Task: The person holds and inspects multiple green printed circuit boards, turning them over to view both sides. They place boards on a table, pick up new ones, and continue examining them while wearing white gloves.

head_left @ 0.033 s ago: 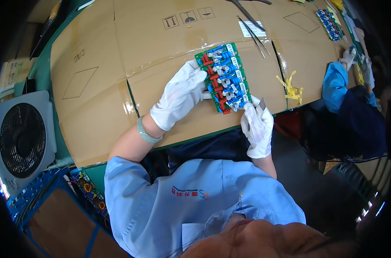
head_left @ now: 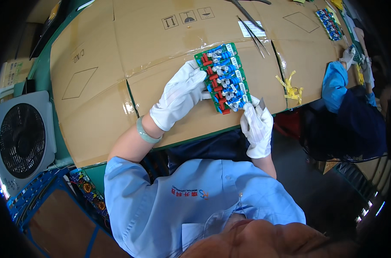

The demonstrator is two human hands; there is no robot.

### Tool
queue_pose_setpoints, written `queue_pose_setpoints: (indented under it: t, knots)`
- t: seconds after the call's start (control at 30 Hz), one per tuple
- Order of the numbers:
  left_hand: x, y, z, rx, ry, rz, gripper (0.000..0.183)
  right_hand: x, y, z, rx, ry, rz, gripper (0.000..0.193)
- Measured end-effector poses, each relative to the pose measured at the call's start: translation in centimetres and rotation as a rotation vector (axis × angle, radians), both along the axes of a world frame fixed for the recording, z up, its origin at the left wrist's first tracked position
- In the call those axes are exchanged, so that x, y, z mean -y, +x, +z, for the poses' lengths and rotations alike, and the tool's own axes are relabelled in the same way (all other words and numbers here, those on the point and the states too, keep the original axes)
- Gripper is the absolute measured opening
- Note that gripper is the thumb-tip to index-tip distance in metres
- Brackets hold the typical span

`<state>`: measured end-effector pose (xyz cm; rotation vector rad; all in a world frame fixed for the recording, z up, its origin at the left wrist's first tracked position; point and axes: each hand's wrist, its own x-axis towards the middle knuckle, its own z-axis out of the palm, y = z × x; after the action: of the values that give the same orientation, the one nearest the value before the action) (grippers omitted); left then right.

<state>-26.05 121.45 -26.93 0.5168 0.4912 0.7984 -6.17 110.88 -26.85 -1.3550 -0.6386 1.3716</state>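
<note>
My white-gloved left hand (head_left: 180, 92) is closed on the left edge of a green circuit board (head_left: 224, 78), tilted up above the cardboard. Rows of red, blue and clear-capped parts crowd the board's face. At its lower right corner, the fingers of my gloved right hand (head_left: 258, 129) are closed on the board's edge. A small flat grey blade-like piece (head_left: 262, 103) sticks up between those fingers; its lower end is hidden. Beyond the board, metal tweezers (head_left: 253, 38) lie on the cardboard.
Flattened cardboard (head_left: 96, 120) covers the green table. Dark-handled pliers (head_left: 247, 15) lie at the far side, and yellow tape strips (head_left: 291, 89) at the right. Another board (head_left: 329, 24) lies near a co-worker's gloved hands (head_left: 348, 56). A fan (head_left: 23, 133) stands at left.
</note>
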Motion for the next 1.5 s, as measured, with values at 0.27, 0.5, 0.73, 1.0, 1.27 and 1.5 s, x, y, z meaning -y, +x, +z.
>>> queue_pose_setpoints:
  t: [0.27,0.5,0.73,1.0,1.27,1.5]
  knots:
    - [0.0,0.2,-0.2,-0.014,-0.005,0.001,0.045,0.2,0.3,-0.2,0.01,0.014,0.0,0.034]
    - [0.2,0.0,0.0,-0.027,0.017,-0.014,0.044,0.5,0.3,-0.4,0.013,0.052,0.001,0.033]
    - [0.3,-0.2,0.0,-0.118,0.069,-0.039,0.05,0.6,-0.2,-0.1,0.032,0.049,-0.019,0.032]
    - [0.2,-0.5,0.4,-0.146,0.112,-0.053,0.049,0.5,-0.4,-0.1,0.023,0.095,-0.037,0.034]
    - [0.1,0.2,-0.3,-0.16,0.15,-0.043,0.044,0.6,-0.2,-0.5,0.013,0.131,-0.089,0.036]
    - [-0.2,0.3,-0.3,-0.185,0.157,-0.126,0.046,0.0,0.9,0.1,0.072,0.158,-0.129,0.036]
